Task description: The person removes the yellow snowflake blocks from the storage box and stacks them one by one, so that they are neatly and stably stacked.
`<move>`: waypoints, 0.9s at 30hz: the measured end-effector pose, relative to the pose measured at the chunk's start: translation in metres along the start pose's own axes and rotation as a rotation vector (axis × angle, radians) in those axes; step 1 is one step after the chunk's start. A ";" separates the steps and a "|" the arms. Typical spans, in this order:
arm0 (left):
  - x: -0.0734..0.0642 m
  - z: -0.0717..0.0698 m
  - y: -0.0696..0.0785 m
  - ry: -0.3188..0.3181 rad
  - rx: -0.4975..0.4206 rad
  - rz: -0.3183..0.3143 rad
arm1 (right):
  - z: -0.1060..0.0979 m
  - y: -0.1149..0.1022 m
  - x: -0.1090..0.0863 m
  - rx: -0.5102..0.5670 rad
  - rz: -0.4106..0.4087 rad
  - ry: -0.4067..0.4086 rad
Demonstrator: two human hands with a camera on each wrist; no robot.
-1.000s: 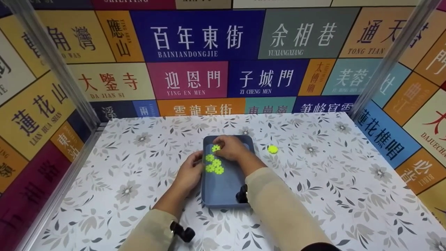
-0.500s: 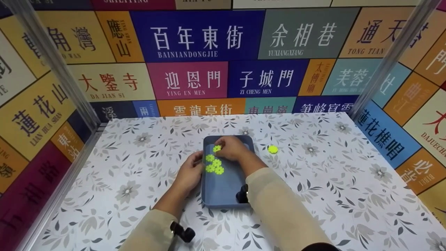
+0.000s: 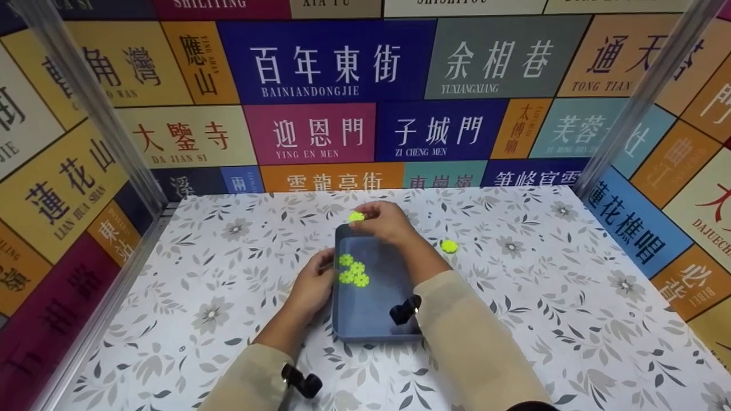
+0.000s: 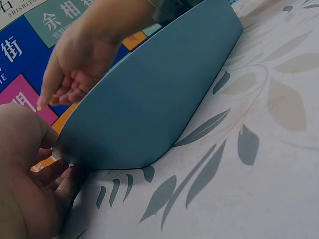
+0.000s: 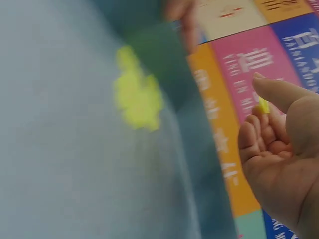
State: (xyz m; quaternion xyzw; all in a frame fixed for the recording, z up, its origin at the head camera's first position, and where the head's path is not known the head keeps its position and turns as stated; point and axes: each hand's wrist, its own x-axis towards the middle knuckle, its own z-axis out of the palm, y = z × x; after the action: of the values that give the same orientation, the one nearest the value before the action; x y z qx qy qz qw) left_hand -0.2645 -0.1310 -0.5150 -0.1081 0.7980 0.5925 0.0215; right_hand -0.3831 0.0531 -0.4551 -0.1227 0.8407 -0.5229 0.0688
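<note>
My right hand (image 3: 385, 221) pinches a yellow-green flower-shaped piece (image 3: 356, 217) just above the far rim of a blue-grey rectangular tray (image 3: 368, 314). Only a sliver of that held piece (image 5: 264, 105) shows between thumb and fingers in the right wrist view. At the tray's left side my left hand (image 3: 311, 283) holds the wall, its fingers (image 4: 52, 174) bent against the outside near a corner. Several like flower pieces (image 3: 357, 268) lie clustered on the tray floor, toward its left side; they are blurred in the right wrist view.
To the right of the tray, a yellow-green flower piece or small stack (image 3: 449, 246) rests on the floral tablecloth (image 3: 548, 297). Panels printed with Chinese characters (image 3: 325, 63) rise behind and at both sides, with clear posts (image 3: 622, 91) at the corners.
My right hand has lifted a flower piece up from the tray's far left part to above the far rim. The left hand stays at the tray's side.
</note>
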 end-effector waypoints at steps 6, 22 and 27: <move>-0.002 0.001 -0.002 0.006 -0.009 0.059 | -0.024 -0.015 -0.012 0.066 0.019 0.029; -0.001 0.002 0.000 0.007 0.011 0.030 | -0.103 0.030 -0.066 0.086 0.056 0.130; -0.001 0.001 0.000 0.008 0.018 0.012 | -0.121 0.051 -0.072 0.042 0.104 0.149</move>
State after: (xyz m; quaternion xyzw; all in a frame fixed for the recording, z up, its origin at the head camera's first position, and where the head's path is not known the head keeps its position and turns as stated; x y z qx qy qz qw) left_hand -0.2637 -0.1296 -0.5148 -0.1055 0.8040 0.5850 0.0159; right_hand -0.3498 0.1990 -0.4484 -0.0384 0.8377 -0.5437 0.0355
